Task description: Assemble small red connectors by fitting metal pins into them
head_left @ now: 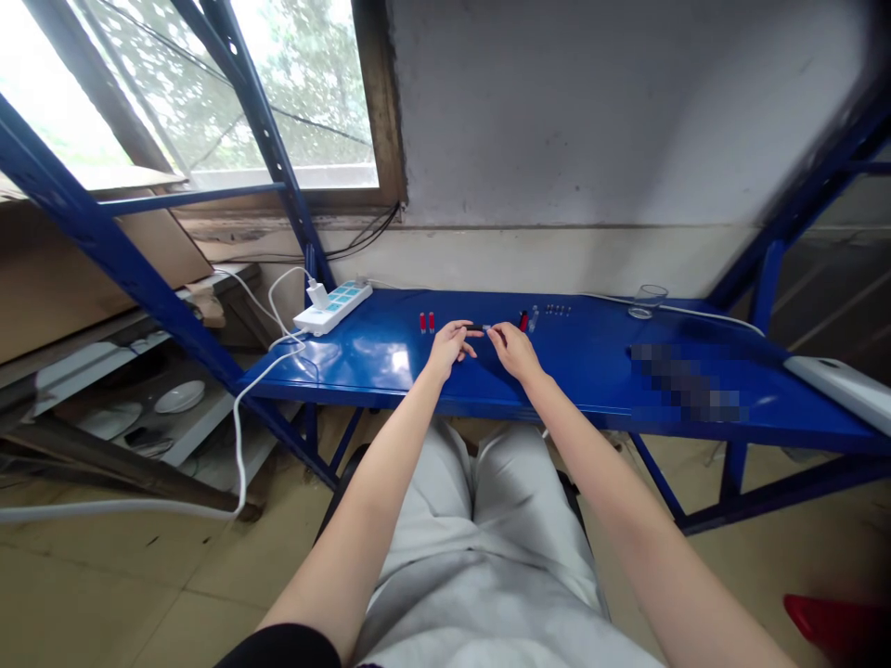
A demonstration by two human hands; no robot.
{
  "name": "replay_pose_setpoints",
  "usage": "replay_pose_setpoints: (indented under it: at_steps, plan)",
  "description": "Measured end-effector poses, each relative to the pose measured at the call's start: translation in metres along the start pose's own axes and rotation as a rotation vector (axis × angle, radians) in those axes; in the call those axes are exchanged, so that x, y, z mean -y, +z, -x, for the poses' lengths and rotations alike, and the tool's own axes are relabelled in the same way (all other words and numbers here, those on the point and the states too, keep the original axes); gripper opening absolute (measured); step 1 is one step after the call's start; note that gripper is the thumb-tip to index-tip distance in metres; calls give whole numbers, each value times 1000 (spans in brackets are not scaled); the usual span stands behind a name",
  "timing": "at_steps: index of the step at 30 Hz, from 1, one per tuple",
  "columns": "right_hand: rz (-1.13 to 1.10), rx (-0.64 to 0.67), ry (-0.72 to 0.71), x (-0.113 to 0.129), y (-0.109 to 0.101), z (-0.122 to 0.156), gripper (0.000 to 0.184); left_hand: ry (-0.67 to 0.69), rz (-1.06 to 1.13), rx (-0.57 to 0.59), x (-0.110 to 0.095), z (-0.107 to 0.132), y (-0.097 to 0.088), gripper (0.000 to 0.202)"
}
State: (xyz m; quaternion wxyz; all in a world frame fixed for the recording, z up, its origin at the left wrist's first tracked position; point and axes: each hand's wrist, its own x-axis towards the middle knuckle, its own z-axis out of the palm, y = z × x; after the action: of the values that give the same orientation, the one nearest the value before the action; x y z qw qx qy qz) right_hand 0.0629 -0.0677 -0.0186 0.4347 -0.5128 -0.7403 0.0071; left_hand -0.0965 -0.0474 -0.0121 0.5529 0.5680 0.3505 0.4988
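My left hand (451, 349) and my right hand (513, 351) meet above the blue table. Between their fingertips is a small dark tube-like piece (477, 327) with a pale end. My left fingers pinch its dark part, and my right thumb and fingertips close on the pale end. Left of my hands stand two small red tubes (427, 323) with pale ends. Just beyond my right hand are a black-and-red tube (523, 321) and some clear pieces (534, 317). Farther right lie several tiny clear pieces (558, 310), too small to name.
A white power strip (335, 308) with a plugged-in cable lies at the table's left end. A clear glass cup (647, 301) stands at the back right. A blurred dark object (686, 382) and a white device (842, 385) are farther right. Blue posts (261, 121) flank the table (585, 380).
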Motion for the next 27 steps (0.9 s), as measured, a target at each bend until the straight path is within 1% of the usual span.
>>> replay_pose_setpoints:
  at_steps: [5, 11, 17, 22, 27]
  plan:
    - [-2, 19, 3, 0, 0, 1, 36, 3, -50, 55, 0, 2, 1, 30]
    - [1, 23, 18, 1, -1, 2, 35, 19, -51, 111, 2, 3, 1, 31]
    - [6, 15, 5, 2, -2, 2, 34, 50, -40, 93, 2, 3, 2, 31]
    - [-3, 5, -4, 2, -1, 3, 35, 44, -58, 84, 4, 3, 2, 31]
    - [-22, -31, -51, 3, -1, 2, 34, 28, -87, 63, 4, 3, 3, 29]
